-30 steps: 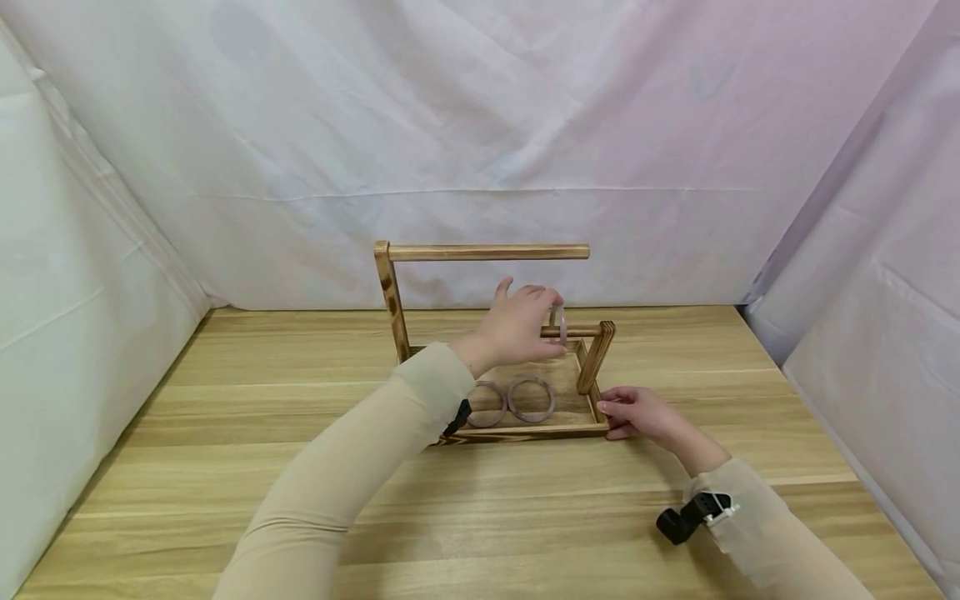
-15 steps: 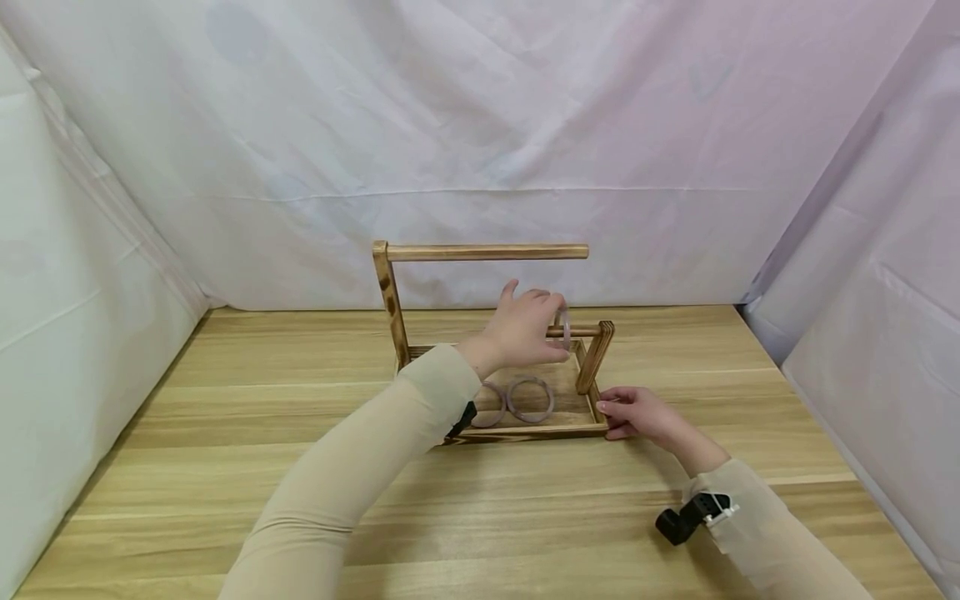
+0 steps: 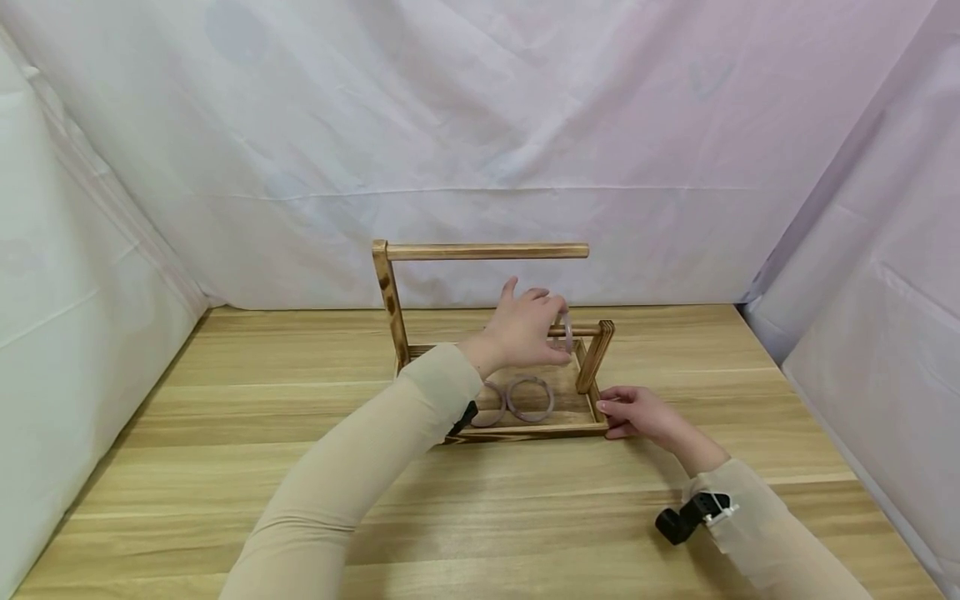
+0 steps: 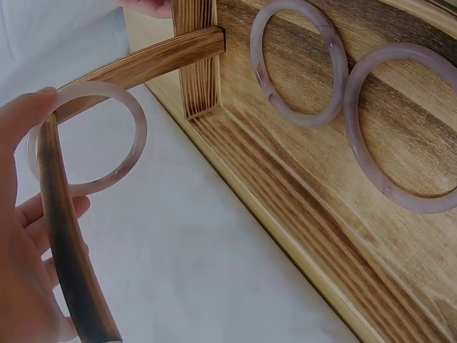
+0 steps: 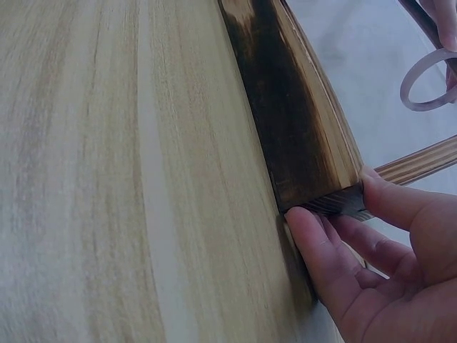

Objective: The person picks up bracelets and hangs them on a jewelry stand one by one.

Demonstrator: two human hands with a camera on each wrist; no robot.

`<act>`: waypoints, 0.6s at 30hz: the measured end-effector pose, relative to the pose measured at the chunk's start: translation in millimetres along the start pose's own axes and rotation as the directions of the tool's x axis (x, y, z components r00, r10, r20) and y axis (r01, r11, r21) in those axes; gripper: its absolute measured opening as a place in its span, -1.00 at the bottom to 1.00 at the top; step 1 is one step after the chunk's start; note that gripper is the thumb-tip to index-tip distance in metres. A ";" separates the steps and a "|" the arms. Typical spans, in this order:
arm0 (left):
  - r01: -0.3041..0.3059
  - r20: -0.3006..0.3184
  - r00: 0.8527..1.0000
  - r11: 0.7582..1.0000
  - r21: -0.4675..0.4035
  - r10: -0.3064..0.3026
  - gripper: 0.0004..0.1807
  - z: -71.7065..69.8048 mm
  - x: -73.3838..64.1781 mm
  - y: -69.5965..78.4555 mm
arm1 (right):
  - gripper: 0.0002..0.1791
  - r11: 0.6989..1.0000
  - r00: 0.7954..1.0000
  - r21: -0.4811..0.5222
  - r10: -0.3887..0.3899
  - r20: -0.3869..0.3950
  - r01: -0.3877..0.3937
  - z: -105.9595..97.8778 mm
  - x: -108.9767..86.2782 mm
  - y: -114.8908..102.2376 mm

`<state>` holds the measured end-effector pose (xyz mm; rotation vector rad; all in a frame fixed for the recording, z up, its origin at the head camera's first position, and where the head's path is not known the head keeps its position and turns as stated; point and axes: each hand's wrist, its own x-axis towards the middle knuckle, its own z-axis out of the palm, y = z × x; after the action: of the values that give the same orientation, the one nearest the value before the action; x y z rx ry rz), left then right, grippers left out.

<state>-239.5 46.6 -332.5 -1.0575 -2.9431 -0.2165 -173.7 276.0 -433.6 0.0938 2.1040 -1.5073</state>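
Observation:
My left hand (image 3: 523, 331) pinches a pale lilac bangle (image 4: 141, 136) between thumb and fingers. The bangle stands on edge by the lower bar (image 3: 585, 331) of a wooden bangle stand, and the bar appears to run through it. Two more bangles lie flat in the tray (image 3: 536, 432) at the stand's base: the right bangle (image 3: 551, 402) shows whole, the left bangle (image 3: 501, 412) is partly covered by my left wrist. My right hand (image 3: 637, 412) grips the tray's front right corner, its thumb and fingers on the wooden edge (image 5: 314, 164) in the right wrist view.
A longer upper bar (image 3: 487, 252) juts right from the tall left post (image 3: 392, 300), above my left hand. The short right post (image 3: 595, 358) carries the lower bar. White cloth (image 3: 480, 125) hangs behind the wood-grain table (image 3: 487, 517).
My left hand has shifted slightly to the right along the lower bar, bringing the bangle with it. My right hand has stayed on the tray's corner.

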 end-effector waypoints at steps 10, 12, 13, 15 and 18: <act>0.039 -0.010 0.999 0.999 -0.016 -0.039 -0.13 -7.9 -3.7 -5.2 | -0.41 1.000 1.000 0.010 0.009 0.009 -0.009 1.4 3.3 -2.1; 0.049 -0.027 0.998 0.998 -0.032 -0.050 -0.12 -10.0 -4.3 -8.3 | -0.41 1.000 1.000 0.011 0.011 0.011 -0.011 0.7 4.2 -2.8; 0.053 -0.033 0.998 0.998 -0.043 -0.055 -0.12 -11.0 -4.4 -10.0 | -0.41 1.000 1.000 0.013 0.011 0.010 -0.011 0.2 4.7 -3.0; 0.063 -0.040 0.997 0.996 -0.061 -0.066 -0.12 -12.8 -4.6 -13.1 | -0.41 1.000 1.000 0.014 0.008 0.010 -0.008 -0.7 5.3 -3.3; 0.079 -0.031 0.996 0.994 -0.076 -0.081 -0.10 -14.5 -5.9 -17.0 | -0.40 1.000 1.000 0.016 0.000 0.012 -0.001 -2.3 5.7 -2.4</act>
<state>-246.3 27.9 -320.6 -0.9339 -2.9715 -0.3448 -180.2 275.7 -433.6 0.0911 2.0827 -1.5209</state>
